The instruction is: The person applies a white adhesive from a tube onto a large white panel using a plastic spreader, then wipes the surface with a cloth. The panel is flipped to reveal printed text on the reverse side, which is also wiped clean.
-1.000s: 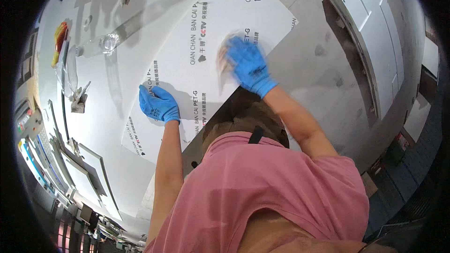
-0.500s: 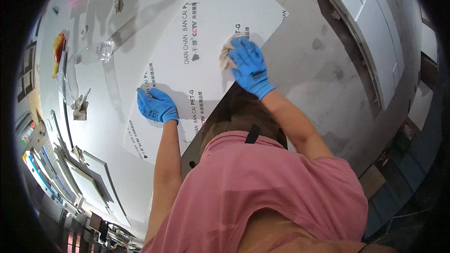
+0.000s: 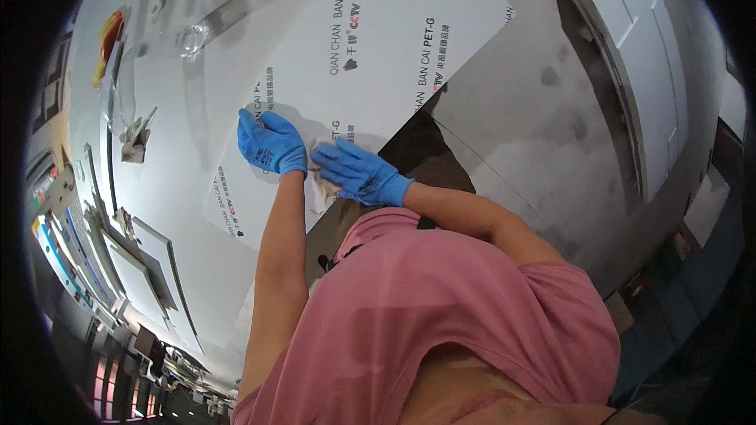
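A white printed board (image 3: pixel 378 102) lies slantwise on a pale work surface before me. My left hand (image 3: pixel 272 144), in a blue glove, is at the board's left edge with its fingers bent over that edge. Nearer to me, my right hand (image 3: pixel 361 175), also gloved in blue, presses a crumpled off-white cloth (image 3: pixel 321 193) against the board. Its fingers point left and stretch over the cloth, hiding part of it. The two hands are close together, with only a small gap between them.
A white panelled board (image 3: pixel 622 39) stands at the right above the grey floor (image 3: pixel 504 157). On the left are a red-and-yellow item (image 3: pixel 109 43), clear plastic wrap (image 3: pixel 122 94) and a crumpled scrap (image 3: pixel 135 142). White panels (image 3: pixel 150 264) are at lower left.
My right hand has swept the cloth from the board's right part back toward me and leftward, near my left hand. My left hand has shifted slightly up the board's edge.
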Demonstrator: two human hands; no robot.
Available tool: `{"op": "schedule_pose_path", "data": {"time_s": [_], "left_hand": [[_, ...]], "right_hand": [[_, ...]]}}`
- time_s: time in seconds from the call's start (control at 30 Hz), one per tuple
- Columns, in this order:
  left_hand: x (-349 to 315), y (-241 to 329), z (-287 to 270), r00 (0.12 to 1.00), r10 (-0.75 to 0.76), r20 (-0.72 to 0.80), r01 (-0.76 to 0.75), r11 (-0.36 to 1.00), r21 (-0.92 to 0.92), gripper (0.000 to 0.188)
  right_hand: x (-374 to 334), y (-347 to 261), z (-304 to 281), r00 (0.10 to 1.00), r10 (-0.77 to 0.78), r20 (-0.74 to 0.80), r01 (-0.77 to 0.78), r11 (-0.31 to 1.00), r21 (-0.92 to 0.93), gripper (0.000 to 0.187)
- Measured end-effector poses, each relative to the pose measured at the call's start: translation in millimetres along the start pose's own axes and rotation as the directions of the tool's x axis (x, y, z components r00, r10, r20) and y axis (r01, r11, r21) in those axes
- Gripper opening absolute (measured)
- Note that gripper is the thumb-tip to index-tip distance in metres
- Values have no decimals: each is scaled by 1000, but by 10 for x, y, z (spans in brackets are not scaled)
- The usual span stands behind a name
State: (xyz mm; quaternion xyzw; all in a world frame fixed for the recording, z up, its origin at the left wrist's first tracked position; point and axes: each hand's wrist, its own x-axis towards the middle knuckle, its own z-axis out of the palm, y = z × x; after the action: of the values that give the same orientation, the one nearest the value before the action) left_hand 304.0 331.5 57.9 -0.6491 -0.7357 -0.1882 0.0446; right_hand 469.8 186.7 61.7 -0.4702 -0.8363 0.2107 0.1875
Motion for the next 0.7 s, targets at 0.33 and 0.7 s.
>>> {"op": "schedule_pose_path", "data": {"time_s": [0.33, 0.7], "left_hand": [[7, -46, 38, 998, -52, 20, 52, 998, -47, 53], [-83, -486, -362, 985, -147, 85, 169, 910, -378, 59]], "right_hand": [[-614, 2344, -1279, 773, 484, -410, -582, 799, -152, 57], [673, 224, -1, 970, -208, 126, 233, 946, -225, 57]]}}
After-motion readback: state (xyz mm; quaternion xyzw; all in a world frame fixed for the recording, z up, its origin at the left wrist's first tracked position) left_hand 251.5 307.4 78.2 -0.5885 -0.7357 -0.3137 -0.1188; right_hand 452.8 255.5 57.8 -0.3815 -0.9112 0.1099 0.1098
